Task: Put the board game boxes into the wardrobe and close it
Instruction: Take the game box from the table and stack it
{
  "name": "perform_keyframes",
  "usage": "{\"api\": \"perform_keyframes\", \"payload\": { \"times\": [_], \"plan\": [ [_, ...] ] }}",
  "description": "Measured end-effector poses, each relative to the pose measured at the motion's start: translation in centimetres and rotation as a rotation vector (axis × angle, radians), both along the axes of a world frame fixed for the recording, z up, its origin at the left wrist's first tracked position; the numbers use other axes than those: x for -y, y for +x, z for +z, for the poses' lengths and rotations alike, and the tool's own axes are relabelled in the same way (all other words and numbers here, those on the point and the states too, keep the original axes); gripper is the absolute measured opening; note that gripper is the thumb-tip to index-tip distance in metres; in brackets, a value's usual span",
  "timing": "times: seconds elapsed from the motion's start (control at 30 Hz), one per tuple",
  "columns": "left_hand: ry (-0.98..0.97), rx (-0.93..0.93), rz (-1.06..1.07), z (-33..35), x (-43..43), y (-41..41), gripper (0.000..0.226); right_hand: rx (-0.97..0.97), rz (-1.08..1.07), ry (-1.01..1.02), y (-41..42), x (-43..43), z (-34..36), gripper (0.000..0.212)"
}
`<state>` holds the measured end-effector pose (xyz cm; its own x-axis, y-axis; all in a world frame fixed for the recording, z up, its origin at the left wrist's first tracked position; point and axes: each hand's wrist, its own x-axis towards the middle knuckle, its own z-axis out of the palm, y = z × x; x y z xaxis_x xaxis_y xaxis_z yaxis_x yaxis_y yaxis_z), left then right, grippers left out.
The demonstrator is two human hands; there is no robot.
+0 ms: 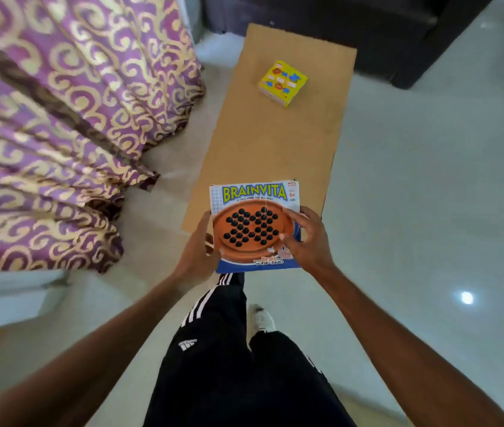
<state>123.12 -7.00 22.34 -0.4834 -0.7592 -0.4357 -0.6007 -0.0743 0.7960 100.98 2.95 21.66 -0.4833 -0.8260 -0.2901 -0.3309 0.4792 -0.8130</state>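
At the near end of the bench [275, 155], left hand [196, 251] and right hand [307, 241] clamp opposite edges of the Brainvita box [253, 223], keeping it level for carrying.

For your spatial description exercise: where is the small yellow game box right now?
In the head view, the yellow box sits on the far end of the brown table, toward its right edge, beyond the held Brainvita box.

There is only one view — a wide-angle camera on the person's head, looking forward and steeply down. It is close to both forearms and the black trousers [244, 380], while the brown table [272, 143] and pale floor [429, 195] lie farther ahead — edges look bent.
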Motion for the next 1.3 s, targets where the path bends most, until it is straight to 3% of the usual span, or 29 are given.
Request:
{"api": "perform_keyframes", "payload": {
  "times": [0.17,0.37,0.7,0.8,1.0,1.3],
  "plan": [
    [0.016,-0.113,0.246,5.6,-11.3,6.2,0.075,-0.007,0.28,-0.047,4.2,-4.0,4.2,0.057],
    [-0.025,-0.013,0.574,6.2,-21.9,15.2,0.094,-0.017,0.606,-0.058,12.8,-6.9,5.6,0.058],
    [-0.104,0.08,1.143,6.9,-42.1,33.3,0.1,0.011,1.205,-0.122,36.1,-15.2,7.6,0.06],
    [-0.17,0.11,1.213,7.0,-47.2,37.5,0.095,0.003,1.311,-0.163,42.0,-18.1,7.6,0.059],
    [-0.195,0.136,1.504,7.1,-62.0,47.2,0.09,-0.024,1.61,-0.252,58.0,-29.0,7.4,0.055],
    [-0.181,0.116,1.951,7.7,-78.6,55.6,0.093,-0.023,2.025,-0.284,76.4,-42.7,7.7,0.055]
  ]
}}
